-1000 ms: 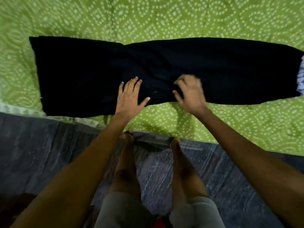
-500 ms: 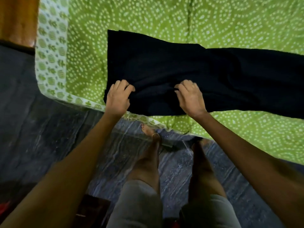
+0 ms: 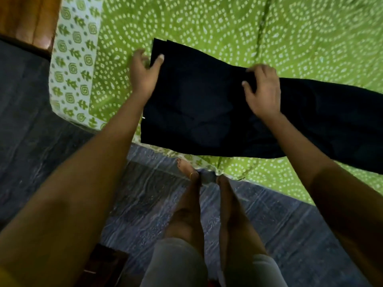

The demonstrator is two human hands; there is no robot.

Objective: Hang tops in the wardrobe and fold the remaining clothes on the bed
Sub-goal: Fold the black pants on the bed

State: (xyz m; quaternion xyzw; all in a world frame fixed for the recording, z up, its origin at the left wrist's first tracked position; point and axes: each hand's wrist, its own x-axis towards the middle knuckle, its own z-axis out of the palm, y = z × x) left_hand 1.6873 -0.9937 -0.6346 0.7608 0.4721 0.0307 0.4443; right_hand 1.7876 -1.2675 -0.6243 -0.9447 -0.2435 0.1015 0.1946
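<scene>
A long black garment point(image 3: 203, 112) lies across the green bed sheet point(image 3: 207, 23), running off the right of the view. Its left end reaches over the bed's near edge. My left hand point(image 3: 144, 74) holds that left end at the far corner, with the thumb on top of the cloth and the fingers behind the edge. About a third of the way along, my right hand point(image 3: 262, 90) grips the garment's far edge, its fingers curled over the fold and its thumb on the cloth.
The sheet's white border with green motifs point(image 3: 72, 65) marks the bed's left corner. Brown wooden furniture point(image 3: 27, 19) stands at the upper left. Dark streaked floor point(image 3: 145, 204) lies below, where my bare feet point(image 3: 192, 177) stand at the bed's edge.
Both hands have moved from the garment's near edge to its far side, the left one to the end corner. The view has shifted towards the bed's left corner.
</scene>
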